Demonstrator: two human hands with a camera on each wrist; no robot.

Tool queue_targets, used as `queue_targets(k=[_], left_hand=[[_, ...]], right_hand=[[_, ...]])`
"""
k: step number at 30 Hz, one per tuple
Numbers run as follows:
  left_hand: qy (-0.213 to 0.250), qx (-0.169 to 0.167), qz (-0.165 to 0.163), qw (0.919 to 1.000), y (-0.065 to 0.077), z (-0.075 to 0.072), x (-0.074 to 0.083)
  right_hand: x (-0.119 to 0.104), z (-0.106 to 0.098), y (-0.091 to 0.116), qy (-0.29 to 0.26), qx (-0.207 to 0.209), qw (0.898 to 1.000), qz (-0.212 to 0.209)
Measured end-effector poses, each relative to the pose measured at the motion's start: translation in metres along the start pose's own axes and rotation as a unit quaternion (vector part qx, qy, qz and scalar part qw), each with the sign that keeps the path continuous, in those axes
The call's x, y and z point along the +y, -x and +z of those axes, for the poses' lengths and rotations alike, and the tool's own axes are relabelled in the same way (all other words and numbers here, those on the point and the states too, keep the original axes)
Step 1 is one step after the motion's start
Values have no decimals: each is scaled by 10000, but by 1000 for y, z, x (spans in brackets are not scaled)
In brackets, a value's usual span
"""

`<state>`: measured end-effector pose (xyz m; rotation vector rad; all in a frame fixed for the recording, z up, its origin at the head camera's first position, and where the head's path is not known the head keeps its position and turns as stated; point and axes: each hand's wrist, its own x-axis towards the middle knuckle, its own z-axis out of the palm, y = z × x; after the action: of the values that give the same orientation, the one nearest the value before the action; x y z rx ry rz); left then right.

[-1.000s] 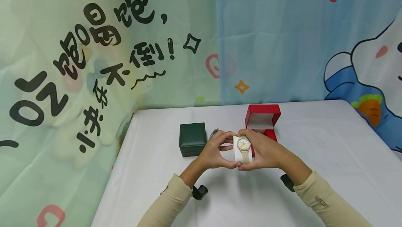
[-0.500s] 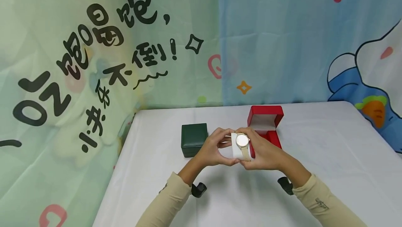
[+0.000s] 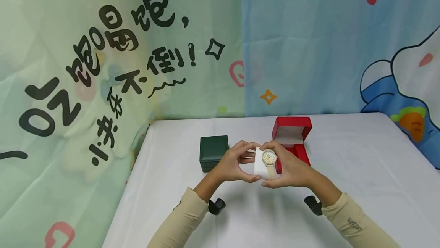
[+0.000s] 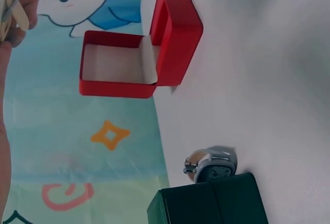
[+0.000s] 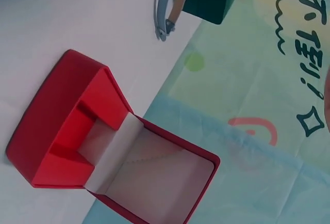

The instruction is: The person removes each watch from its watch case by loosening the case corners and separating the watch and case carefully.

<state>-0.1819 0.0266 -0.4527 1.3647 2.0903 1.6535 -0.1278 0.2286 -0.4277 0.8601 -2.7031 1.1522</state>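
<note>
A wristwatch (image 3: 269,158) with a pale round dial and cream strap is wrapped around a white cushion (image 3: 260,168), held up in front of the body. My left hand (image 3: 233,166) pinches the cushion's left side, index finger above and thumb below. On the other side my right hand (image 3: 292,167) grips the watch and cushion, its thumb at the lower edge. In the left wrist view the cream strap's loose end (image 4: 19,15) shows beside fingers at the left border. Only slivers of hand appear at the right border of the right wrist view.
Behind the hands stands a red watch box (image 3: 292,126), lid raised. To its left is a closed green box (image 3: 214,149). A metal watch (image 4: 214,164) lies beside the green box, hidden in the head view. All rest on a white-covered table (image 3: 361,156) before printed curtains.
The held watch has tilted slightly: glare covered its dial half a second ago, and the dial is readable now. Both hands keep their hold. The head view has shifted a little.
</note>
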Motion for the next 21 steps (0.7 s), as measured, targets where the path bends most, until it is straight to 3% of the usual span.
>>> queue_targets(k=[10, 16, 21], left_hand=[[309, 287, -5, 9991, -1, 10, -1], [325, 329, -222, 9987, -2, 14, 0], [344, 408, -197, 9984, -2, 18, 0]], right_hand=[[6, 10, 8, -369, 853, 9952, -311], [7, 14, 13, -324, 1059, 9935, -254], [8, 15, 16, -101, 1197, 9926, -174]])
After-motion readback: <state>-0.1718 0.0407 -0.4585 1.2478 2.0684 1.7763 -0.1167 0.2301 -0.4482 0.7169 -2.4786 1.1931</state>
